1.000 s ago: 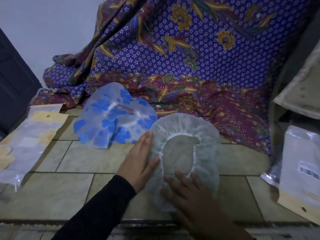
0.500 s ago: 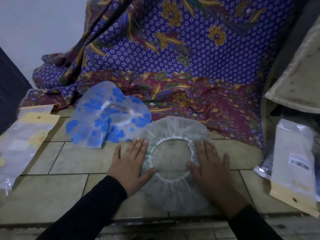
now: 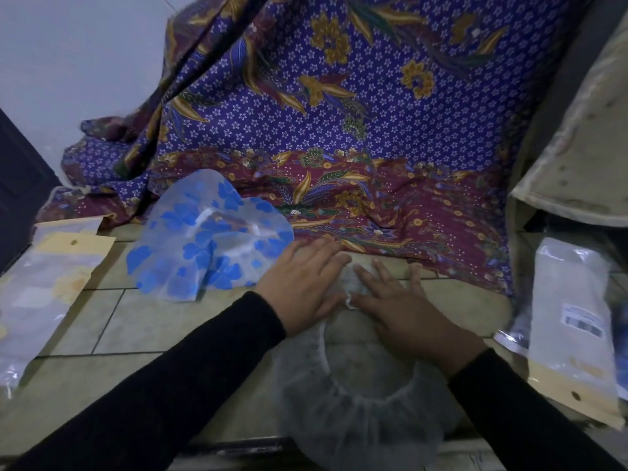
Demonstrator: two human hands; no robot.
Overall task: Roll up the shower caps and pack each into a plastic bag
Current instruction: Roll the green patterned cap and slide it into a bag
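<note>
Your left hand (image 3: 299, 283) lies flat on the far edge of the clear shower cap (image 3: 356, 416), fingers straight and close together, pressing down and gripping nothing. Your right hand (image 3: 404, 311) lies just beside it on the same edge, fingers spread and straight, also pressing and not holding. A small white bunch of the cap's rim shows between the two hands. Both arms are in black sleeves (image 3: 170, 385).

Well to the left of the clear shower cap, a stack of plastic bags (image 3: 51, 277) with yellow header cards lies on the tiled worktop (image 3: 136, 328). Nearer, to the cap's far left, the blue-flowered shower cap (image 3: 204, 243) sits crumpled and loosely puffed up, close to your left hand; whether they touch cannot be told.

The clear shower cap itself lies on the worktop in front of you with its gathered opening facing up, and its near side hangs over the worktop's front edge. Beyond the cap, a purple and maroon patterned cloth (image 3: 373, 130) is draped down onto the worktop. To the cap's right, apart from it, more packaged bags (image 3: 571, 321) lie in a pile.
</note>
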